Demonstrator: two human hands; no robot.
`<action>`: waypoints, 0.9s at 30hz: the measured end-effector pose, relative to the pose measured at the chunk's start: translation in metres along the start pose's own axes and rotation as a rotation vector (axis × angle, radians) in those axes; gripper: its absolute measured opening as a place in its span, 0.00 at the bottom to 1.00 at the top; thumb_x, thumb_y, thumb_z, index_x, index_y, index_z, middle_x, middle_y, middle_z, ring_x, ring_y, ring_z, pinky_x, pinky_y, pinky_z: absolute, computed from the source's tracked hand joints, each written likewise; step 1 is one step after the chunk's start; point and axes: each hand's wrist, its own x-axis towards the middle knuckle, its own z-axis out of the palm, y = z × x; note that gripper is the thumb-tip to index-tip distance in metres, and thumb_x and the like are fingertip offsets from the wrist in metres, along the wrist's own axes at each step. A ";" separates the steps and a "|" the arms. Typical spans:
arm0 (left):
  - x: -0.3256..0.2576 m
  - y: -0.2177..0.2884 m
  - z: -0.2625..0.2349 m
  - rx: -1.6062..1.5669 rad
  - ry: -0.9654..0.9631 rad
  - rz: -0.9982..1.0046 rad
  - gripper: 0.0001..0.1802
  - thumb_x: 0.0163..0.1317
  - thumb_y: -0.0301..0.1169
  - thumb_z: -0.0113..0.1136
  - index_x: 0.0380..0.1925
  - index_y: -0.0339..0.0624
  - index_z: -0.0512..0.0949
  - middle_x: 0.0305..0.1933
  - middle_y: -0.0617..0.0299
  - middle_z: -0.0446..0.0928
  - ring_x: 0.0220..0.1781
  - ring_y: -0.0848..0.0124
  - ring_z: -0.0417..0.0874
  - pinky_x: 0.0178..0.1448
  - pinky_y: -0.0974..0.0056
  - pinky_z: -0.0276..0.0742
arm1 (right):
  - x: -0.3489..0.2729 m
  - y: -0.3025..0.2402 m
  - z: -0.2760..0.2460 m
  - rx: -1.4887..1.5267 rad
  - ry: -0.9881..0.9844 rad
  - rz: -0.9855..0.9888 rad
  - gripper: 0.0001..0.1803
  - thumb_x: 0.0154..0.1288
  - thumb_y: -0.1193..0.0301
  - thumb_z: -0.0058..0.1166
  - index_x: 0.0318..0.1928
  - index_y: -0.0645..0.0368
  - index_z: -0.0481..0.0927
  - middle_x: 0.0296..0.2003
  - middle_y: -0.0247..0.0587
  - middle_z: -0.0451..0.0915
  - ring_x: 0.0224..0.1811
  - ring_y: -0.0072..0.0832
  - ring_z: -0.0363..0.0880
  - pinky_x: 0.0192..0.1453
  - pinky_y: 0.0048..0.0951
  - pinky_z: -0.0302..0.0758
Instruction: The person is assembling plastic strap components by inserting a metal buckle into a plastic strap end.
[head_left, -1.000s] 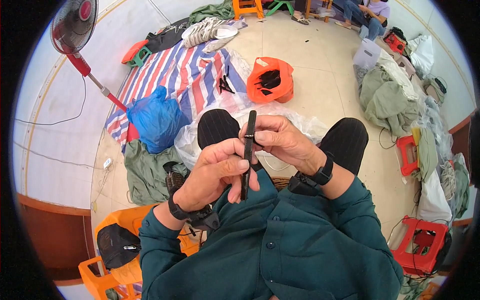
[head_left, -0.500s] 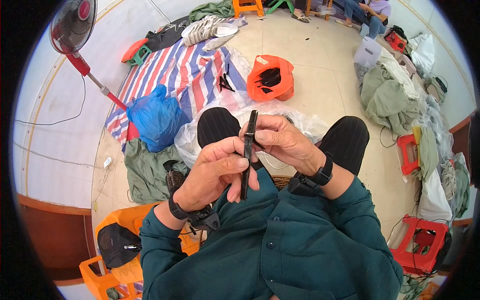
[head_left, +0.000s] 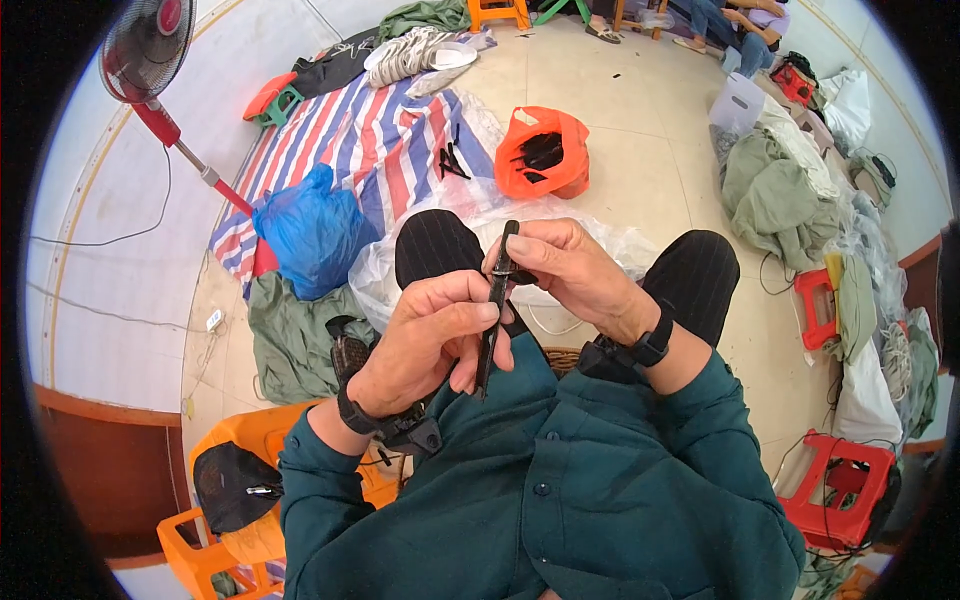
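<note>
Above my lap, both hands hold one long, narrow black strip (head_left: 498, 288), which stands nearly upright in the picture; a small band or loop seems to cross it near the middle. My left hand (head_left: 425, 325) pinches it below that band between thumb and fingers, and the lower end hangs past the fingertips. Higher up, my right hand (head_left: 575, 268) grips it, thumb pressed near the upper end. A short dark part shows beneath the right fingers, mostly hidden. Beyond my knees, an orange bag (head_left: 578, 182) stands open with black strips (head_left: 540, 152) inside.
Several black pieces (head_left: 453, 162) lie on a striped sheet (head_left: 330, 150). A blue plastic bag (head_left: 315, 235) sits left, near a standing fan (head_left: 148, 50). Clear plastic (head_left: 610, 235) spreads beyond my knees. Red stools (head_left: 845, 485) and cloth heaps (head_left: 770, 190) line the right; a person (head_left: 750, 30) sits far off.
My right thumb has moved up along the strip toward its upper end, and the right hand has risen slightly. The left hand keeps its pinch; the strip has turned a little.
</note>
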 end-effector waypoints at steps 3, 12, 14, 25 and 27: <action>0.001 -0.002 -0.001 -0.014 0.009 0.023 0.08 0.63 0.29 0.48 0.33 0.34 0.72 0.24 0.50 0.78 0.09 0.78 0.69 0.13 0.79 0.64 | -0.001 0.000 0.002 0.019 0.002 -0.004 0.17 0.63 0.62 0.50 0.42 0.65 0.76 0.35 0.37 0.77 0.36 0.22 0.75 0.42 0.25 0.73; 0.000 -0.006 -0.003 0.047 0.011 0.061 0.09 0.63 0.30 0.48 0.33 0.34 0.72 0.24 0.51 0.77 0.09 0.79 0.68 0.13 0.79 0.62 | -0.003 -0.002 0.005 0.017 -0.081 -0.039 0.14 0.60 0.68 0.54 0.43 0.63 0.75 0.32 0.34 0.77 0.33 0.20 0.75 0.38 0.20 0.72; -0.001 -0.005 0.000 0.091 0.033 0.081 0.09 0.63 0.30 0.48 0.33 0.34 0.72 0.23 0.51 0.77 0.09 0.79 0.68 0.13 0.79 0.62 | -0.005 0.000 0.006 0.033 -0.072 -0.027 0.14 0.60 0.68 0.54 0.43 0.63 0.74 0.32 0.34 0.76 0.33 0.20 0.75 0.39 0.20 0.73; -0.002 -0.002 0.002 0.121 0.061 0.103 0.09 0.63 0.29 0.47 0.35 0.33 0.72 0.22 0.52 0.77 0.09 0.80 0.67 0.13 0.79 0.61 | -0.005 0.012 0.017 0.371 0.049 -0.002 0.12 0.66 0.67 0.47 0.45 0.61 0.72 0.32 0.33 0.75 0.32 0.20 0.73 0.39 0.24 0.74; -0.003 -0.002 0.002 0.145 0.064 0.109 0.08 0.63 0.28 0.47 0.35 0.33 0.72 0.22 0.52 0.77 0.09 0.80 0.67 0.13 0.79 0.61 | -0.006 0.011 0.018 0.371 0.048 -0.003 0.12 0.66 0.67 0.47 0.45 0.61 0.72 0.32 0.33 0.75 0.32 0.20 0.73 0.39 0.24 0.74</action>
